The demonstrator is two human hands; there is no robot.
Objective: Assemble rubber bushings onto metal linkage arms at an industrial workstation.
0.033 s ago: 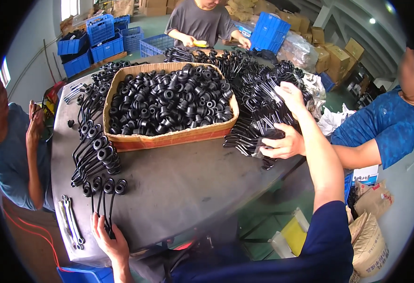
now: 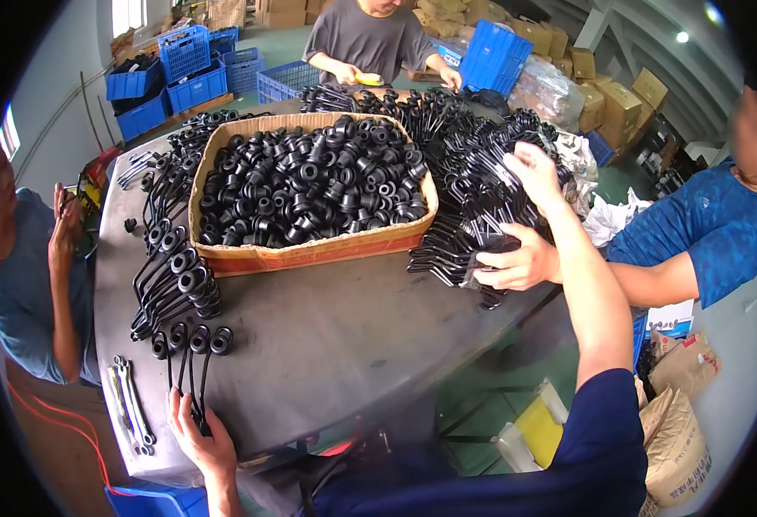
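At the table's near left, my left hand point(image 2: 204, 444) is closed round the lower ends of several thin black rods point(image 2: 190, 370). Each rod carries a black rubber bushing at its far end, and they lie side by side on the table. My right hand point(image 2: 535, 177) reaches over to the large heap of bent black rods point(image 2: 473, 185) at the far right. Its fingers are bent in at the heap; what they grip is unclear. Just below it, a co-worker's hand point(image 2: 521, 258) holds a bunch of rods at the same heap.
An open cardboard box point(image 2: 309, 258) full of black rubber bushings point(image 2: 309, 177) stands mid-table. More bushed rods point(image 2: 176, 284) lie left of it. Ratchet spanners point(image 2: 128, 405) rest at the left edge. People stand left, right and across. Blue crates point(image 2: 197, 90) are stacked behind.
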